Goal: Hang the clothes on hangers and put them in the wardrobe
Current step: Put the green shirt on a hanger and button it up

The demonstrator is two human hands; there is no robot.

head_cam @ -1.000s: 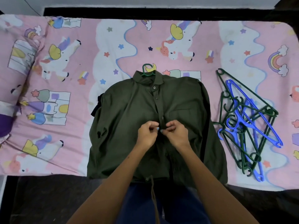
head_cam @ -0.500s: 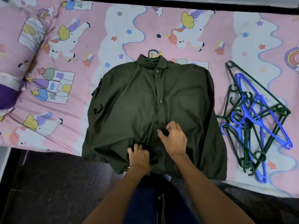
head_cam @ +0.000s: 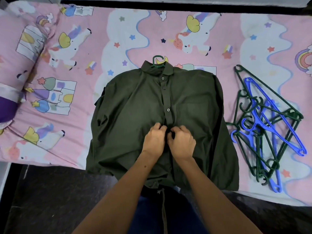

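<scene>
A dark green shirt lies flat, front up, on the bed, its hem hanging over the near edge. A green hanger hook sticks out of its collar; the hanger's body is hidden inside. My left hand and my right hand sit side by side on the button placket at mid-chest, fingers curled and pinching the fabric there. The upper buttons look closed.
A pile of several green and blue hangers lies on the bed to the right of the shirt. The bed has a pink unicorn sheet, with a pillow at the far left. Dark floor runs along the near side.
My left hand came back up from the shirt's hem to the placket beside my right hand. Both hands now pinch the placket slightly lower than a second ago.
</scene>
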